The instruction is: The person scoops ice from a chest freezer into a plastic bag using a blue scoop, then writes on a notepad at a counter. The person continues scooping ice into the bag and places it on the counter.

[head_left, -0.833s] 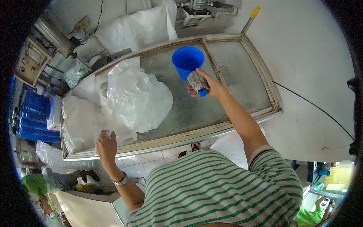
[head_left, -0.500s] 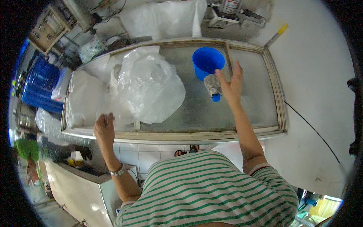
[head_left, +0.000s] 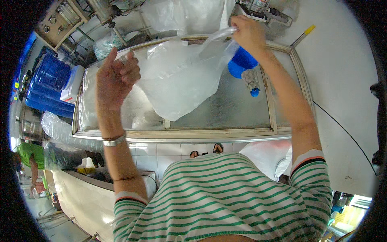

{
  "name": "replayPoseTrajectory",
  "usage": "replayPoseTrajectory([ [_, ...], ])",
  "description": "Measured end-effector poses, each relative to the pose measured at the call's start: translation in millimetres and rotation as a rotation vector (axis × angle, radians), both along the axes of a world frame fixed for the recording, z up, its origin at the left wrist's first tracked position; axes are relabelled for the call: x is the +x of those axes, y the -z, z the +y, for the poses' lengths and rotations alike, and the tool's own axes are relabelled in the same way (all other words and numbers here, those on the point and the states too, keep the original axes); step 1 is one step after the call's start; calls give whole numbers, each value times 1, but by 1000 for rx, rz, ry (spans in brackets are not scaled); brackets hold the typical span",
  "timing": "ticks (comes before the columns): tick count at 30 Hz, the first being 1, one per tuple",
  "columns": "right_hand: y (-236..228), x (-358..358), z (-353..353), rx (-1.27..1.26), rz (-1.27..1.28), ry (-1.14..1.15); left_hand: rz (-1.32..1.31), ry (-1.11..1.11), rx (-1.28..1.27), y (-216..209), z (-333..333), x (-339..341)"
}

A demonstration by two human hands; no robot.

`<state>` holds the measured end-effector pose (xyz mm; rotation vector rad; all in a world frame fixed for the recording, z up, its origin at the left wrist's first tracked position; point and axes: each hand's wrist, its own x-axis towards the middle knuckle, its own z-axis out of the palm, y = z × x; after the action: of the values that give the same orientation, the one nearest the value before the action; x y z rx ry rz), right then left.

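Observation:
A large clear plastic bag hangs spread out over the glass-topped chest. Its upper right corner is pinched in my right hand, raised over the chest's far edge. My left hand is lifted over the left part, fingers curled, with a shiny bit of clear plastic between thumb and fingers; the bag's left edge runs behind it. Under my right forearm stands a blue bucket, partly hidden by wrist and bag. A greyish cloth-wrapped thing with a blue tip leans at its near side.
The chest's pale frame runs along in front of me. Blue containers and a white box stand at the left. A person in a green top is at the far left. A yellow-ended handle leans by the right wall.
Both hands have risen and moved farther away. My right hand has left the bucket's side and taken hold of the bag, which is now pulled up and spread to the right.

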<state>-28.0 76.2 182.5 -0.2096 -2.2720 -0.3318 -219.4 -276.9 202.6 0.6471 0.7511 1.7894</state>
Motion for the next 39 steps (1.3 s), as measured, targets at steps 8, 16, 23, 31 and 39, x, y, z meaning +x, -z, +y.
replayPoseTrajectory([
  [8, 1, 50, -106, -1866, -511, -598, 1412, -89, -924, 59, -73, -29],
  [16, -16, 47, -140, -2087, -90, -493, 1895, -381, -887, 30, -68, -26],
  [23, -46, 56, -186, -1705, -278, -432, 1352, 631, -1130, 26, -34, -47],
  [31, -58, 4, -180, -1437, -408, -637, -146, 268, -158, 28, 46, 20],
  [39, 72, -57, -130, -1179, -150, -377, 918, 210, -441, 85, 75, 40],
])
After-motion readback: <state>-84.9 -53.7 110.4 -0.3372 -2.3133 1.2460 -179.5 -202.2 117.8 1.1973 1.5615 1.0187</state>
